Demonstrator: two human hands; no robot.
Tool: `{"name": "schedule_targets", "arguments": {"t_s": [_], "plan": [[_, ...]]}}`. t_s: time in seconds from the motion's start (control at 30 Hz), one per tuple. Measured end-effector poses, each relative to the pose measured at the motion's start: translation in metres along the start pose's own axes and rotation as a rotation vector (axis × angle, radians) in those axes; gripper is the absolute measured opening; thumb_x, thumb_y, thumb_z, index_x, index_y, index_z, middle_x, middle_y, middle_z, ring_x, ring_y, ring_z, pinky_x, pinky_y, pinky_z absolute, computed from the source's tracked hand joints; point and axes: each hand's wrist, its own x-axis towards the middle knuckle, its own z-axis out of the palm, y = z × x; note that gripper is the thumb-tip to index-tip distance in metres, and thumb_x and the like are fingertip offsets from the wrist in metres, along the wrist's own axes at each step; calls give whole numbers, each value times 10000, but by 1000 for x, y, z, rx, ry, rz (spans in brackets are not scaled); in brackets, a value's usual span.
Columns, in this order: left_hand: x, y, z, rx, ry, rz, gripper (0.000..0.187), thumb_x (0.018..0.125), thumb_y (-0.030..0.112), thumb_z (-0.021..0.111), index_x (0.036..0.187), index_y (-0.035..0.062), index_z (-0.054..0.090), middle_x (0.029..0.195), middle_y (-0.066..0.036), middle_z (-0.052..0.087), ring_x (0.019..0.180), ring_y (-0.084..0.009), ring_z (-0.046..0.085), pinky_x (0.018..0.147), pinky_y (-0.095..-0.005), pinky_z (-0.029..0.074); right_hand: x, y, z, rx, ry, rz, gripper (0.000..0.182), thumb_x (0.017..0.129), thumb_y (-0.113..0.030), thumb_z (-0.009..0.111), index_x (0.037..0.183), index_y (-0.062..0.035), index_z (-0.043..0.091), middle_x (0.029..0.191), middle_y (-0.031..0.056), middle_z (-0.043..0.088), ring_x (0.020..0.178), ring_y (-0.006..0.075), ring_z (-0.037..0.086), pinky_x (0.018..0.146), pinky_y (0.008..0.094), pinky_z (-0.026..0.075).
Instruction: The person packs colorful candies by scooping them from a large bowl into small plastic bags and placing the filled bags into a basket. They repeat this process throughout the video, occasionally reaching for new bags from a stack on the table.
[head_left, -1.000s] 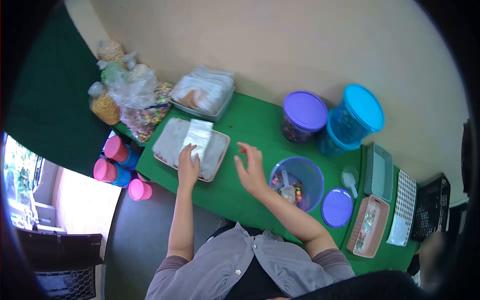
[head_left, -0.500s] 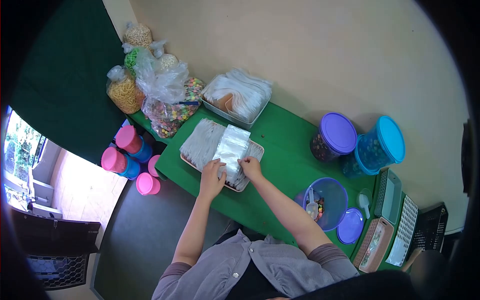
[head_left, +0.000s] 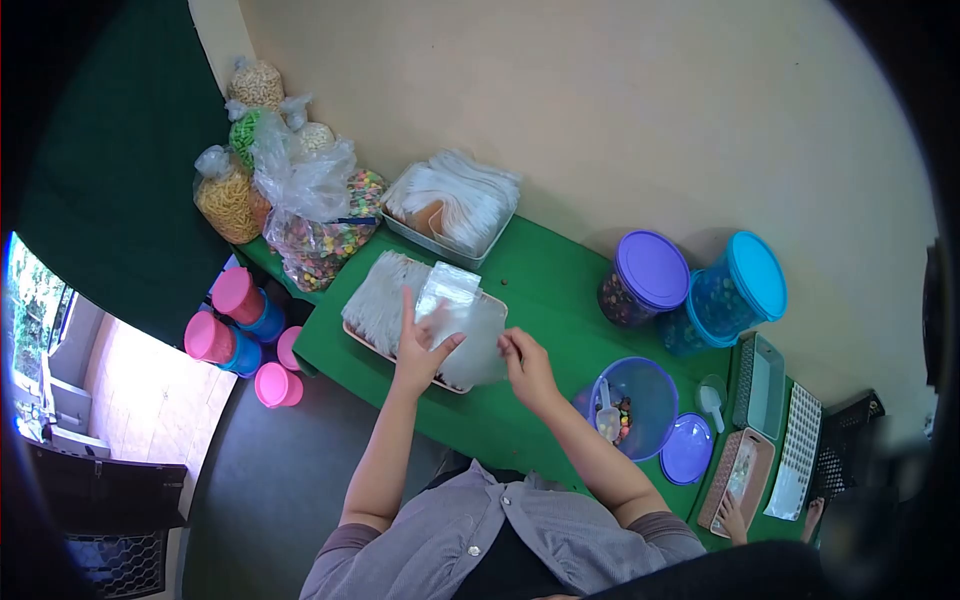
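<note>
A thin, see-through plastic bag [head_left: 482,350] is lifted above a basket [head_left: 366,338] of packed bags on the green table. My right hand [head_left: 528,368] pinches the bag's right edge between thumb and fingers. Beside the bag's left side, my left hand [head_left: 418,358] has its fingers spread and thumb out, partly over the bag and holding nothing. Behind the lifted bag lies a shiny stack of clear bags [head_left: 450,284] on top of the basket. White folded bags [head_left: 385,300] fill the basket's left part.
A grey tray of white bags [head_left: 455,205] and snack sacks [head_left: 310,235] stand behind. To the right are a purple tub with a scoop [head_left: 650,405], its lid [head_left: 688,450] and lidded tubs [head_left: 652,272]. Another person's hand [head_left: 734,518] reaches to a pink basket [head_left: 757,470].
My right hand has moved right and lifted one bag off the stack. My left hand has come off the stack, fingers spreading. Another person's hand has appeared at the pink basket.
</note>
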Motion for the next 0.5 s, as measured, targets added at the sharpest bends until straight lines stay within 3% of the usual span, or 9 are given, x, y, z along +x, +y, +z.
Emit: {"name": "schedule_targets", "arguments": {"t_s": [0.07,0.1,0.17,0.2,0.23,0.3,0.33,0.5], "plan": [[-3,6,12,-383,-229,-355,797,802,11,755,1471,24,321,1156,-207,646,1034,-207,646,932,-315,483,-14,-17,-15,-34,6,-28,127,962,-111,519,923,8,536,845,129,571,743,232,567,681,336,462],[-7,12,20,-388,-237,-354,797,802,11,755,1471,24,321,1156,-207,646,1034,-207,646,932,-315,483,-21,-23,-23,-62,10,-56,128,968,-119,519,925,2,526,838,110,554,737,202,546,678,317,454],[-20,27,40,-236,-250,-153,754,814,-29,728,1460,21,342,951,-134,717,859,-163,690,850,-270,520,-35,-30,-36,-46,133,7,146,977,-145,517,934,-5,508,832,84,533,738,174,519,685,299,441],[-26,34,48,-229,-247,-184,682,785,-37,750,1395,5,447,972,-121,716,874,-139,679,870,-279,514,-42,-31,-44,-24,248,69,166,985,-171,515,944,-12,490,827,58,512,740,146,491,693,281,427],[-34,35,55,-233,-260,-187,682,785,-37,750,1395,5,447,972,-121,716,874,-139,679,870,-279,514,-49,-29,-53,-29,261,73,166,985,-171,515,944,-12,490,827,58,512,740,146,491,693,281,427],[-51,36,69,-113,-303,-68,564,750,-54,770,1276,3,576,943,-81,716,872,-124,674,858,-261,511,-64,-30,-72,219,282,128,198,990,-215,519,957,-30,456,827,26,476,760,105,453,715,259,402],[-62,38,81,-141,-256,-90,439,715,-60,784,1134,6,667,885,-54,710,837,-119,672,845,-251,507,-73,-39,-81,354,222,151,139,1004,-183,476,969,-57,427,874,26,465,823,96,442,789,244,380],[-93,55,122,-33,-348,101,300,691,-89,766,970,-13,688,808,-83,691,761,-136,665,749,-260,514,-105,-56,-125,318,218,135,144,955,-154,547,955,-54,443,849,9,468,805,85,449,755,242,385]]}}
